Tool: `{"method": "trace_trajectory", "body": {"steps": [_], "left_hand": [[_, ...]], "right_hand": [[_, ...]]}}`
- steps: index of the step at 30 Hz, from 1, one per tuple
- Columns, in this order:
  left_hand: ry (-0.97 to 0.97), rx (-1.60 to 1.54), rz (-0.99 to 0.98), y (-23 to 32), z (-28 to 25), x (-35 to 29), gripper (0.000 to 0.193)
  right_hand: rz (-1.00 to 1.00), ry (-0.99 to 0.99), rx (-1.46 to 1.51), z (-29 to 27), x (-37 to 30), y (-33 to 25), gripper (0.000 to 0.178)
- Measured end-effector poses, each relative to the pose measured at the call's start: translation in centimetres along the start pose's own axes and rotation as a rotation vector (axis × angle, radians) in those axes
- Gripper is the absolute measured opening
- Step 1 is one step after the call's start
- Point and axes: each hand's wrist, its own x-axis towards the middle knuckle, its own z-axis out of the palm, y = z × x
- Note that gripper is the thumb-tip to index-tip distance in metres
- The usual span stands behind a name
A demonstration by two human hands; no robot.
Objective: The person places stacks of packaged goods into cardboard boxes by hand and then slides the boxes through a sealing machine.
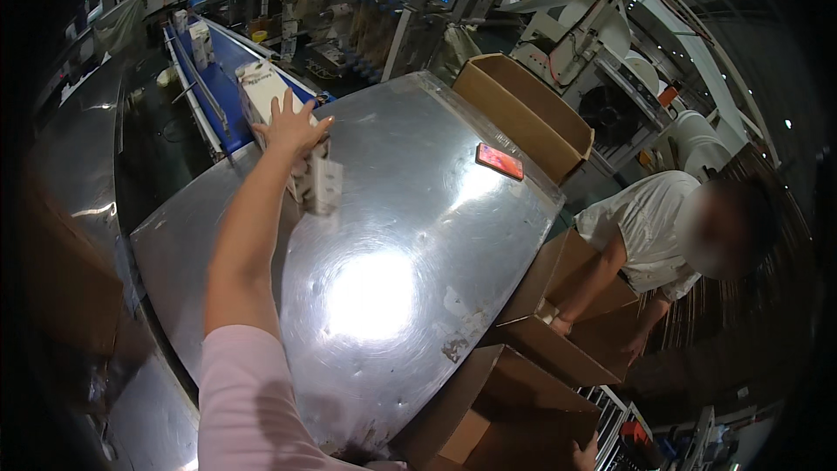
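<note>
My left hand [294,128] stretches out to the far left with its fingers spread. It lies over a white, dark-patterned package [259,87] at the end of the blue conveyor [225,59]. A second, similar package [320,185] shows below the wrist, blurred, on the metal table [392,157]. My forearm hides part of it. At the lower right edge, my right hand [586,454] has its fingers closed on the wall of an open cardboard box [532,397]. Much of that hand is out of frame.
More packages [200,44] stand along the conveyor. A red-screened phone [500,161] lies on the table. Beyond the table's far edge stands a long cardboard box [523,113]. At right, a co-worker [649,227] reaches into another cardboard box [567,349]. Machinery [349,26] fills the background.
</note>
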Motion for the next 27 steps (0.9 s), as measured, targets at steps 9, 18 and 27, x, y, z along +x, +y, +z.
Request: {"method": "trace_trajectory", "body": {"steps": [9,18,27], "left_hand": [[-0.135,-0.141,0.472,-1.1,3.5,-16.9,0.047],[-0.272,0.129,0.492,8.5,-1.4,-23.4,0.106],[-0.777,-0.951,0.764,18.0,-8.1,-41.0,0.064]], "right_hand": [[0.0,0.095,0.059,0.6,-3.6,-1.2,0.06],[-0.117,0.063,0.374,2.9,-1.0,0.1,0.063],[0.011,-0.152,1.241,4.3,0.7,4.5,0.06]]}}
